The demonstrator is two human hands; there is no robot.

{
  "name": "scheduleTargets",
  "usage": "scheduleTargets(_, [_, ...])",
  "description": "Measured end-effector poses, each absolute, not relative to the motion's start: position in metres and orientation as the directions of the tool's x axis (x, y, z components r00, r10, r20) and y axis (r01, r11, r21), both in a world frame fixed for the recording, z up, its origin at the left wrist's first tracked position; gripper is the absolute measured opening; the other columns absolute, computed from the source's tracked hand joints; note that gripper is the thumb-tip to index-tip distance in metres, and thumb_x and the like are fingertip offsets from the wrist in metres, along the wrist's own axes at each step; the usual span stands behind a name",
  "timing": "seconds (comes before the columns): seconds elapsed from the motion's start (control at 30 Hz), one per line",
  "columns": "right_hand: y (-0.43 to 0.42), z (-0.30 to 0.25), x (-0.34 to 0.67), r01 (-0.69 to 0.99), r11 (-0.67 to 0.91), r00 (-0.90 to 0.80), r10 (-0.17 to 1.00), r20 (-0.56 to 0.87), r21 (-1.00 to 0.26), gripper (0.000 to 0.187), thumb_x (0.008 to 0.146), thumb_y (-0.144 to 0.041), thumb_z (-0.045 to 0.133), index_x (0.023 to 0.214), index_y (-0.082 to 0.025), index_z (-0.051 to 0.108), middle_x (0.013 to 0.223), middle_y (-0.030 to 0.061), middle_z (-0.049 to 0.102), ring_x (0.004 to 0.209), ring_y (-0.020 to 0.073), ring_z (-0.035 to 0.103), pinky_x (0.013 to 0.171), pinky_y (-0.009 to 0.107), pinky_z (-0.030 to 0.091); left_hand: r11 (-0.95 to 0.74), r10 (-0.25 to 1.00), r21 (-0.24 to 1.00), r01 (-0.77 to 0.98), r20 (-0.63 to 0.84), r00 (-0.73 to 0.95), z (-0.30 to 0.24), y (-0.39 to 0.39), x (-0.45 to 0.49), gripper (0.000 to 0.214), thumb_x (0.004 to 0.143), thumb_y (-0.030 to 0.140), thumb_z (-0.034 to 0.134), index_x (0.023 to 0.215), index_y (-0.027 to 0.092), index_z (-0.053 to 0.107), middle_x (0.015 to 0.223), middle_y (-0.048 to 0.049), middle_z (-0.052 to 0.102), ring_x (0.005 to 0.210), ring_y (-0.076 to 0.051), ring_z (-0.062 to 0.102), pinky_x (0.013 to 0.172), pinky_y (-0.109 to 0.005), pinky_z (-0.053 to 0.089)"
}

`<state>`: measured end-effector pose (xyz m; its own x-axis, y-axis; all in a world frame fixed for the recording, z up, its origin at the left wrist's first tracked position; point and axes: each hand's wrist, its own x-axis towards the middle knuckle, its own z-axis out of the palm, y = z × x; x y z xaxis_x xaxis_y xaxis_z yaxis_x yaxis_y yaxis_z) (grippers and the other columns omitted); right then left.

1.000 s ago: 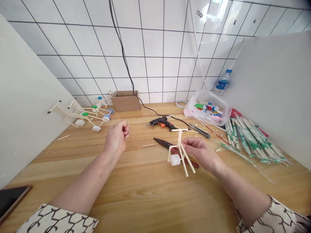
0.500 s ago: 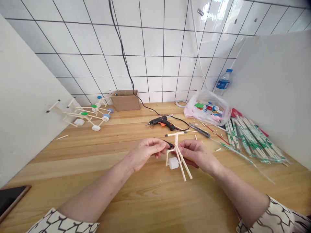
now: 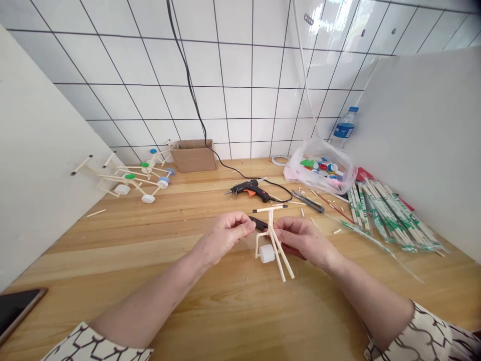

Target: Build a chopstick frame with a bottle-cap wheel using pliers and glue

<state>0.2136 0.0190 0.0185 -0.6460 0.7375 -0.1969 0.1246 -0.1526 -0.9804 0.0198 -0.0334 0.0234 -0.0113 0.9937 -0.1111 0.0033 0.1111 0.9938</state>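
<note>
Phone is cut off by the left edge. Dark tool is mostly hidden btw left hand & stick frame. Can't tell what left fingertips pinch. Bottle label is too small to read.

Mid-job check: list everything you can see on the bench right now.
stick frame: one, pale wood with white cap, front centre
glue gun: one, black and orange, centre rear
pliers: one, dark, partly hidden under hands
stick models: several, pale with coloured caps, rear left
cardboard box: one, brown, against wall
bag of caps: one, clear, rear right
water bottle: one, blue cap, behind bag
wrapped chopsticks: pile, green and white, right
tape roll: one, white, beside bag
phone: one, dark, front left edge
left hand: one, bare, grip pinched shut beside frame
right hand: one, bare, grip shut on stick frame
</note>
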Motion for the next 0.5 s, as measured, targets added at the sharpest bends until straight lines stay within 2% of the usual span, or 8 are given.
scheduleTargets(0.13, [0.018,0.029,0.213,0.126,-0.180,-0.646,0.731,-0.219,-0.976,0.041,0.068,-0.054,0.071,0.077,-0.014,0.064,0.054,-0.0051,0.050,0.039,0.0024,0.032,0.034,0.017,0.019,0.079,0.989,0.991,-0.104,-0.091,-0.121,0.020,-0.027,0.009,0.028,0.064,0.036,0.072,0.060,0.015,0.053,0.051,0.0051,0.045,0.047,-0.006,0.034,0.046,-0.020,0.025])
scheduleTargets(0.33, [0.019,0.033,0.218,0.082,-0.177,-0.616,0.765,-0.189,-0.981,0.038,0.069,-0.053,0.070,0.075,-0.016,0.064,0.064,0.0007,0.063,0.041,0.0063,0.045,0.029,0.017,0.024,0.046,0.949,0.983,-0.177,-0.099,-0.300,0.021,-0.011,-0.029,0.039,0.069,0.043,0.063,0.053,0.018,0.038,0.047,0.0063,0.037,0.042,-0.005,0.030,0.039,-0.018,0.021])
scheduleTargets(0.4, [0.020,0.032,0.219,0.060,-0.180,-0.619,0.765,-0.178,-0.982,0.035,0.070,-0.050,0.070,0.075,-0.016,0.064,0.070,0.0023,0.066,0.043,0.0070,0.049,0.030,0.017,0.027,0.055,0.934,0.982,-0.181,-0.114,-0.338,0.025,-0.010,-0.035,0.044,0.066,0.044,0.066,0.050,0.019,0.033,0.042,0.0082,0.031,0.038,-0.004,0.024,0.037,-0.017,0.018])
scheduleTargets(0.5, [0.021,0.031,0.218,0.058,-0.182,-0.624,0.761,-0.178,-0.981,0.035,0.070,-0.050,0.071,0.075,-0.016,0.064,0.069,0.0021,0.066,0.039,0.0058,0.046,0.028,0.016,0.025,0.104,0.938,0.979,-0.177,-0.156,-0.310,0.032,-0.013,-0.028,0.048,0.059,0.046,0.072,0.047,0.019,0.035,0.039,0.0088,0.029,0.036,-0.003,0.022,0.036,-0.017,0.016])
